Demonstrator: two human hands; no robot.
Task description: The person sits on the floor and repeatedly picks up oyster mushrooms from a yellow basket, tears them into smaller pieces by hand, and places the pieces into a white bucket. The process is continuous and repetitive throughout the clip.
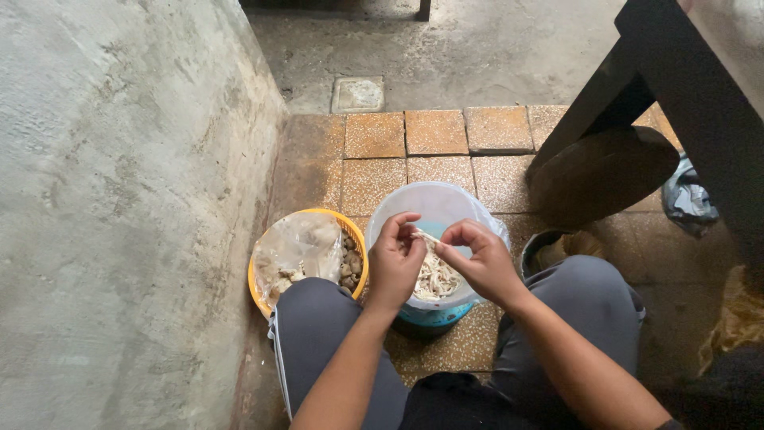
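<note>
My left hand (395, 261) and my right hand (480, 261) meet over a blue bowl (434, 205) lined with clear plastic. Between the fingertips of both hands I pinch one pale strip of shredded food (424, 236). A heap of the same pale shreds (437, 279) lies in the bowl below. Left of it stands a yellow basket (305, 267) holding a clear plastic bag and brownish lumps. My knees in grey trousers flank the bowl.
A rough concrete wall (119, 199) rises at the left. A dark wooden table leg (605, 95) slants down at the right, with a dark metal pot (549, 248) by my right knee. Beyond the orange floor tiles (434, 131) lies bare concrete with a square drain cover (357, 94).
</note>
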